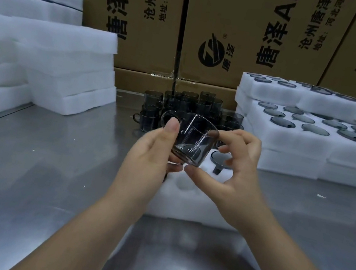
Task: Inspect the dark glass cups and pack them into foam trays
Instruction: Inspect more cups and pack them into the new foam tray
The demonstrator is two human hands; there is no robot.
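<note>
Two hands hold one dark glass cup [195, 138] tilted over a foam tray [185, 198]: left hand [152, 154] clasps its wall, right hand [236, 176] pinches its base; loose cups [189, 106] at 12 o'clock.

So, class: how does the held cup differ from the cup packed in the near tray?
The held cup is tilted, gripped by the left hand and right hand; the packed cup sits sunk in the foam tray. The held cup shows its whole wall; the packed cup only its round top and handle. Both are dark glass.
</note>
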